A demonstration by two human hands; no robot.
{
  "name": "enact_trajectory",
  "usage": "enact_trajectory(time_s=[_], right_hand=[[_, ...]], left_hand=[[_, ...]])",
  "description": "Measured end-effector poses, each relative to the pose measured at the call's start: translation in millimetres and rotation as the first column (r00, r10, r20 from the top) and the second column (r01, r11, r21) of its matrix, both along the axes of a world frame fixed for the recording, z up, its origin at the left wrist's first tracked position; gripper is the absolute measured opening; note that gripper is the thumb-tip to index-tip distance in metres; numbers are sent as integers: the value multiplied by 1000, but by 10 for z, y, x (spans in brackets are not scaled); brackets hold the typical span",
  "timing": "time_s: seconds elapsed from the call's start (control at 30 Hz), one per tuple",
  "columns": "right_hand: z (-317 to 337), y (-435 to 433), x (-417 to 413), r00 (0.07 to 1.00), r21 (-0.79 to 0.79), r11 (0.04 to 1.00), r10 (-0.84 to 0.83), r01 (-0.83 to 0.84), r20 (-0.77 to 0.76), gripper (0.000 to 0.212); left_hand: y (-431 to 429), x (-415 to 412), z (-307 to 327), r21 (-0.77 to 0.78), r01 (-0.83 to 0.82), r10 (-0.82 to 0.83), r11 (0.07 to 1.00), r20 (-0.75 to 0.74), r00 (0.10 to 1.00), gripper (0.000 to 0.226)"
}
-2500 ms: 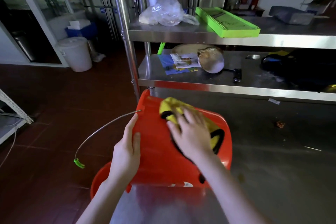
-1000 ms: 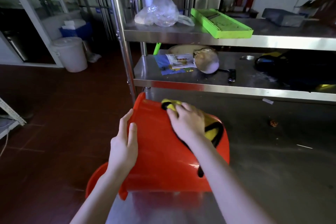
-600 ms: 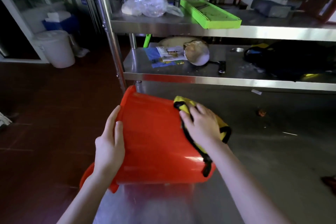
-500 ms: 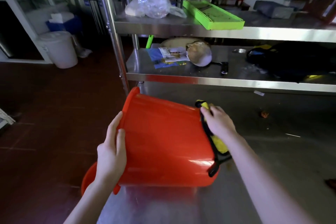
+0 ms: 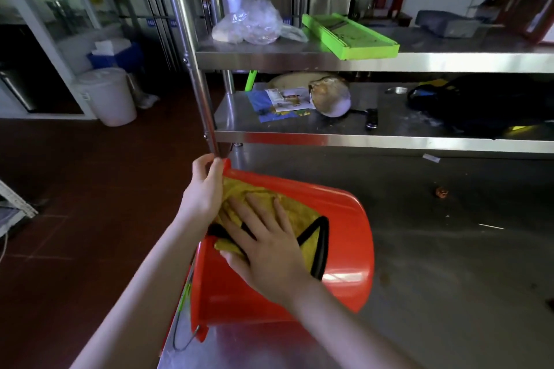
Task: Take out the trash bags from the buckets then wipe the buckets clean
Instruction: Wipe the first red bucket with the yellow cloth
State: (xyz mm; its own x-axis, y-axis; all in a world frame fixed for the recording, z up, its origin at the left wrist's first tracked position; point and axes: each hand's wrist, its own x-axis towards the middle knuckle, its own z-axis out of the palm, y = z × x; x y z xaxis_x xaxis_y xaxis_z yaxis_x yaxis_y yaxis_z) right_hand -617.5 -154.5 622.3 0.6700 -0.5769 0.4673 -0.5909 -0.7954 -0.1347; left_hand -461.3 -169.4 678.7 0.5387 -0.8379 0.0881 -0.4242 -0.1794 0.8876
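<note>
A red plastic bucket [image 5: 344, 237] lies on its side on the steel table [image 5: 449, 293], near the left edge. A yellow cloth with black trim [image 5: 302, 219] is spread over its upper side. My right hand [image 5: 266, 246] presses flat on the cloth, fingers spread. My left hand [image 5: 204, 192] grips the bucket's far edge beside the cloth. The bucket's wire handle [image 5: 183, 335] hangs below at the table edge.
A steel shelf rack [image 5: 359, 138] stands right behind the bucket, its post [image 5: 192, 63] close to my left hand. On it lie a clear plastic bag [image 5: 251, 24], a green tray [image 5: 350, 36], papers and a pan. A white lidded bucket [image 5: 108, 96] stands on the red floor.
My left hand moved from the bucket's side up to its far edge. My right hand brought the cloth from the right end back over the top. The bucket turned.
</note>
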Motion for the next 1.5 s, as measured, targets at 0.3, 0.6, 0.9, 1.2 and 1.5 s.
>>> enact_trajectory(time_s=[0.3,0.6,0.9,1.2,1.5], right_hand=[[-4,-596,-923,846,102,858,-514,504,143,46],[303,-828,-230,932,306,883,-357,356,-56,47],[95,-541,-466,963,112,960,-263,256,53,53],[228,-1235,-775,863,509,707,-474,491,-175,55],[180,-188,116,999,29,998,-47,47,13,47]], left_hand=[[429,-284,-362,-142,96,-76,985,138,987,42],[544,-274,-482,-168,102,-80,980,131,988,45],[621,-187,-562,-215,128,-89,968,184,979,45],[923,-247,-736,-261,136,-88,956,190,978,49],[699,-6,-363,-141,126,-116,982,83,990,37]])
